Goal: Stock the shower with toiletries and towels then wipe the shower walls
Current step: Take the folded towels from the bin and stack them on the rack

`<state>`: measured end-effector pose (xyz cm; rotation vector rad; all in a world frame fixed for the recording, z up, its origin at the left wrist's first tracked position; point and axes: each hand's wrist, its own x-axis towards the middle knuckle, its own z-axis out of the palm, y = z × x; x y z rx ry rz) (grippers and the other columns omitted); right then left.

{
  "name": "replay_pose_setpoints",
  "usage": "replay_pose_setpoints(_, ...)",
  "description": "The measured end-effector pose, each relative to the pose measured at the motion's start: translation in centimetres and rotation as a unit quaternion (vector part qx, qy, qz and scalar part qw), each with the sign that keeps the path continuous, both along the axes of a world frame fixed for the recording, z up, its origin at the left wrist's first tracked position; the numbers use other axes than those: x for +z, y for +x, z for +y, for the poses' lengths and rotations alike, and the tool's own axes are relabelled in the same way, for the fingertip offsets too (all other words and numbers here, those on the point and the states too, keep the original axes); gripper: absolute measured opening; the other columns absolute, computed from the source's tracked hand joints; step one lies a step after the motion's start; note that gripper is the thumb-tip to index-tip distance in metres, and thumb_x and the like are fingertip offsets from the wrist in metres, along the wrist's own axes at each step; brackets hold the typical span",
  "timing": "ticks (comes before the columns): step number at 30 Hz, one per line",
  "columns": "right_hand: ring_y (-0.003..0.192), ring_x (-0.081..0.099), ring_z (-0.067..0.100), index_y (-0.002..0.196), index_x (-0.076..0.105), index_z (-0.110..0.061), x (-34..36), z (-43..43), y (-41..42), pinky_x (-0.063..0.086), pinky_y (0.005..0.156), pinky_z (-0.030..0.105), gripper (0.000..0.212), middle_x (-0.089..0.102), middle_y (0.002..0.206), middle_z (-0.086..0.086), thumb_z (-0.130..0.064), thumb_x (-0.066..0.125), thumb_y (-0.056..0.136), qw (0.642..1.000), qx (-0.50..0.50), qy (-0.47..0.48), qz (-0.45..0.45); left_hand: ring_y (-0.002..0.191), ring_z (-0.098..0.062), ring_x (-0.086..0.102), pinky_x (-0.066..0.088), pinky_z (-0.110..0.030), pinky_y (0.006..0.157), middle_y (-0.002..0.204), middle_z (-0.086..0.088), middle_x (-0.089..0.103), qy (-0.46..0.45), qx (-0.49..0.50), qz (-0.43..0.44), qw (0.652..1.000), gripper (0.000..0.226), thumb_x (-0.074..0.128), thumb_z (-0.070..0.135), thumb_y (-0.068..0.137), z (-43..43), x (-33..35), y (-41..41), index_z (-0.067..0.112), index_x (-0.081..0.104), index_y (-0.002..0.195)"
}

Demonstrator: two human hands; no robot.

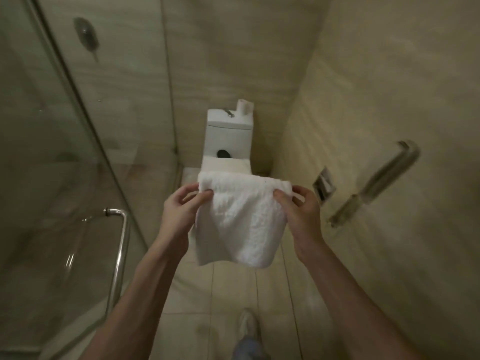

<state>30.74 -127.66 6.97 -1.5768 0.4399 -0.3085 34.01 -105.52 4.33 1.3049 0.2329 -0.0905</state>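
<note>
A white towel point(241, 222) hangs in mid-air at the centre of the view, held up by its folded top edge between two bare hands. The left hand point(181, 206) pinches the upper left corner between thumb and curled fingers. The right hand point(298, 206) pinches the upper right corner in the same way. The cloth drops loosely below them, and its lower edge hangs above the tiled floor point(233, 289). Just beyond the towel stands a white toilet point(228, 136), whose lower part is hidden by the cloth. A toilet paper roll point(244, 106) stands upright on the right end of the cistern lid, beside the flush button point(229, 113). On the left, the glass shower door point(52, 152) carries a long chrome handle point(120, 253). Through the glass a shower fitting point(87, 35) shows on the far wall, though it is blurred. On the right wall are a metal grab bar point(376, 183) and, nearer the toilet, a small recessed metal holder point(323, 185). A light shoe point(248, 326) shows on the near floor between the forearms.
</note>
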Motion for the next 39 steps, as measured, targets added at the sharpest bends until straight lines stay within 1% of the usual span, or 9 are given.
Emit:
replay_pose_setpoints(3, 0.094, 0.071, 0.009, 0.118, 0.059, -0.021, -0.2, -1.8, 6.9, 0.060, 0.077, 0.033, 0.045, 0.070, 0.108, -0.007, -0.032, 0.081, 0.081, 0.999, 0.034, -0.007, 0.002, 0.080, -0.017, 0.070, 0.051, -0.030, 0.067, 0.097, -0.006, 0.078, 0.028, 0.025, -0.021, 0.999, 0.021, 0.078, 0.019, 0.083, -1.2, 0.7, 5.7, 0.018, 0.073, 0.104)
replay_pose_setpoints(6, 0.093, 0.072, 0.014, 0.116, 0.059, -0.016, 0.7, -3.8, 13.8, 0.061, 0.081, 0.037, 0.042, 0.073, 0.105, -0.002, -0.028, 0.081, 0.082, 0.997, 0.067, -0.009, -0.020, 0.073, -0.016, 0.067, 0.049, -0.027, 0.064, 0.092, -0.009, 0.077, 0.055, 0.051, -0.041, 0.996, 0.021, 0.077, 0.011, 0.084, -2.9, 2.5, 11.5, 0.008, 0.073, 0.104)
replay_pose_setpoints(11, 0.088, 0.073, 0.011, 0.107, 0.060, -0.026, 4.7, -5.4, 25.4, 0.061, 0.079, 0.034, 0.033, 0.075, 0.099, -0.005, -0.028, 0.080, 0.082, 0.993, 0.097, 0.000, -0.062, 0.084, -0.027, 0.073, 0.057, -0.046, 0.080, 0.096, -0.012, 0.078, 0.115, 0.043, -0.072, 0.990, 0.020, 0.079, 0.012, 0.083, -3.5, 7.0, 20.8, 0.008, 0.071, 0.101)
replay_pose_setpoints(17, 0.083, 0.073, 0.015, 0.111, 0.058, -0.021, 9.4, -5.3, 37.0, 0.059, 0.076, 0.038, 0.035, 0.077, 0.091, -0.002, -0.025, 0.080, 0.084, 0.983, 0.147, -0.011, -0.106, 0.088, -0.020, 0.073, 0.056, -0.046, 0.088, 0.097, -0.009, 0.078, 0.152, 0.031, -0.131, 0.979, 0.015, 0.076, 0.012, 0.085, -2.1, 12.7, 32.3, 0.010, 0.071, 0.099)
replay_pose_setpoints(24, 0.081, 0.075, 0.016, 0.115, 0.057, -0.021, 16.7, -2.7, 52.0, 0.059, 0.069, 0.032, 0.038, 0.077, 0.094, 0.002, -0.025, 0.079, 0.084, 0.977, 0.128, -0.019, -0.169, 0.083, -0.021, 0.069, 0.054, -0.055, 0.092, 0.096, -0.016, 0.076, 0.181, 0.039, -0.209, 0.960, 0.022, 0.078, 0.012, 0.084, 0.4, 19.8, 48.3, 0.003, 0.067, 0.101)
replay_pose_setpoints(28, 0.077, 0.074, 0.014, 0.117, 0.056, -0.018, 22.8, -1.1, 59.3, 0.058, 0.066, 0.029, 0.038, 0.078, 0.091, 0.003, -0.021, 0.078, 0.086, 0.971, 0.103, -0.028, -0.216, 0.083, -0.022, 0.065, 0.053, -0.044, 0.082, 0.101, -0.023, 0.073, 0.190, 0.035, -0.268, 0.944, 0.020, 0.076, 0.009, 0.085, 1.9, 26.3, 57.4, 0.000, 0.066, 0.100)
replay_pose_setpoints(30, 0.080, 0.075, 0.016, 0.117, 0.057, -0.016, 25.9, -0.6, 62.4, 0.059, 0.070, 0.031, 0.038, 0.078, 0.092, 0.004, -0.021, 0.078, 0.085, 0.965, 0.088, -0.023, -0.245, 0.083, -0.020, 0.066, 0.052, -0.042, 0.080, 0.097, -0.018, 0.075, 0.192, 0.024, -0.300, 0.934, 0.016, 0.075, 0.010, 0.086, 2.5, 29.6, 61.2, 0.003, 0.067, 0.098)
replay_pose_setpoints(34, 0.073, 0.073, 0.008, 0.115, 0.058, -0.017, 32.1, -0.2, 67.6, 0.055, 0.060, 0.020, 0.037, 0.077, 0.091, 0.001, -0.022, 0.079, 0.085, 0.953, 0.061, -0.024, -0.295, 0.086, -0.020, 0.069, 0.052, -0.043, 0.082, 0.100, -0.015, 0.076, 0.171, 0.019, -0.342, 0.924, 0.016, 0.076, 0.015, 0.085, 2.4, 35.5, 67.2, 0.009, 0.070, 0.098)
replay_pose_setpoints(39, 0.076, 0.074, 0.007, 0.116, 0.059, -0.019, 38.9, -0.7, 73.3, 0.057, 0.065, 0.023, 0.039, 0.075, 0.091, -0.002, -0.027, 0.079, 0.084, 0.933, 0.018, -0.030, -0.357, 0.085, -0.014, 0.071, 0.054, -0.036, 0.081, 0.096, -0.005, 0.078, 0.165, 0.030, -0.391, 0.905, 0.017, 0.075, 0.019, 0.085, 1.2, 42.4, 72.5, 0.012, 0.071, 0.101)
